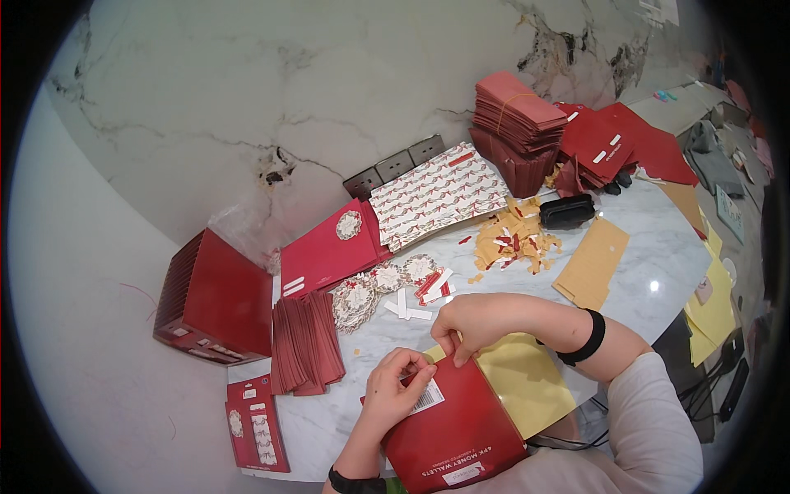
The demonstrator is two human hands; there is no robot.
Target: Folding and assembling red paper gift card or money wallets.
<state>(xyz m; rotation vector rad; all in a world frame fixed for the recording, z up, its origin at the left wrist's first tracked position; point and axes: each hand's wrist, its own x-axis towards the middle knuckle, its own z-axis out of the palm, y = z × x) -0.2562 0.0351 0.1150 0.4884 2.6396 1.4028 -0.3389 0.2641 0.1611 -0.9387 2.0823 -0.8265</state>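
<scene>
In front of me lies a red printed cardboard packet (460, 426) with a white barcode label, tilted against my body. With thumb and fingertips, my left hand (398, 386) pinches its far edge beside the barcode. My right hand (466, 330) grips the same edge a little further right, its fingers curled over. Whatever lies between the fingertips is too small to make out. Under the packet a yellow sheet (524, 383) shows. Nearby on the marble-patterned table (315, 432) lie white paper strips (407, 309) and red-and-white strips (434, 286).
Round wreath-printed cards (355, 302) and dark red envelopes (305, 346) lie left. Finished-looking red packs (213, 296) stand by the wall, near a windowed pack (256, 426). Patterned card sheets (438, 197), banded red envelopes (518, 117), paper scraps (515, 238) and a black case (566, 212) lie beyond.
</scene>
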